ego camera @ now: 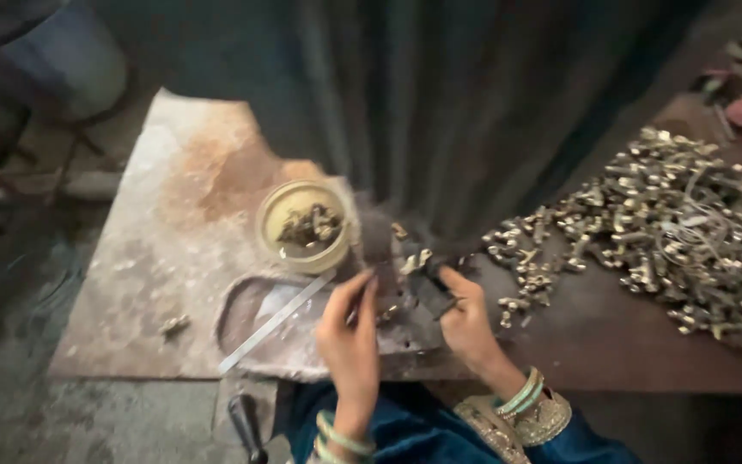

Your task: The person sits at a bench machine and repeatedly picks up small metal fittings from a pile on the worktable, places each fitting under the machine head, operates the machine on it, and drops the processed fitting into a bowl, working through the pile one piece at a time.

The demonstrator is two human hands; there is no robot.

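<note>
My left hand [349, 331] hovers over a rusty metal plate [173, 249], fingers pinched around a thin dark tool I cannot make out clearly. Just right of it, my right hand [465, 318] grips a small dark part with a brass piece [414, 260] near its top. Both wrists wear green bangles. A round yellowish bowl [278, 222] holding several small brass pieces stands just beyond my left hand. The image is blurred.
A large heap of brass fittings [654, 223] spreads over the brown surface at right. A flat metal strip [272, 322] lies on the plate. A dark corrugated sheet [440, 94] stands behind. A dark handle [246, 425] rests near my knee.
</note>
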